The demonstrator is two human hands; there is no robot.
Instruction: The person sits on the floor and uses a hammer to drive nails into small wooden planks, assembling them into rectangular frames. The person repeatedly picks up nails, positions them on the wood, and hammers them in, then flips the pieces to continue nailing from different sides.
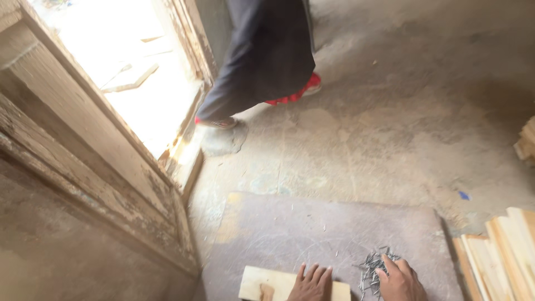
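My left hand lies flat, fingers spread, on a pale wooden board at the bottom edge of the view. My right hand reaches into a heap of small grey nails just to its left, fingertips among them; whether it grips any I cannot tell. Board and nails rest on a brown work sheet laid on the concrete floor.
A stack of pale wooden slats lies at the right. Another person in dark trousers and red sandals walks by the bright doorway. A worn wooden door frame runs along the left. More wood pieces sit far right.
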